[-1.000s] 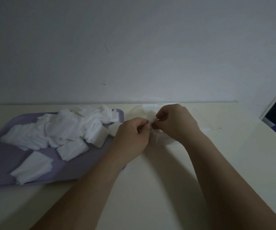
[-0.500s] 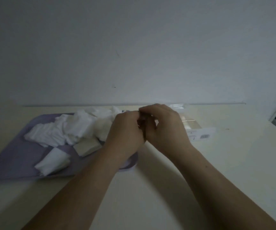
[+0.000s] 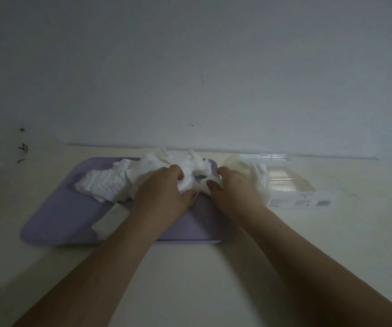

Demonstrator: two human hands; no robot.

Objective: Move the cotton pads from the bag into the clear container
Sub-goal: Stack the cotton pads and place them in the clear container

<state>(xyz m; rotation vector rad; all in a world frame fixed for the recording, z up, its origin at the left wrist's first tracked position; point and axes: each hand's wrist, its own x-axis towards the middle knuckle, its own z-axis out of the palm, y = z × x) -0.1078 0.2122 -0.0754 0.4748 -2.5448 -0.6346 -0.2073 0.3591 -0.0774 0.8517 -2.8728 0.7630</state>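
Soft matt cotton pads (image 3: 110, 185) lie on a smooth lilac tray (image 3: 55, 223); glossy clear plastic bag (image 3: 287, 182).

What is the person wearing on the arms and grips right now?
Nothing that shows. Both forearms are bare up to the frame's edge, with no sleeves. The left grip and right grip have no gloves, and no watch, bracelet or ring is visible in this dim view.
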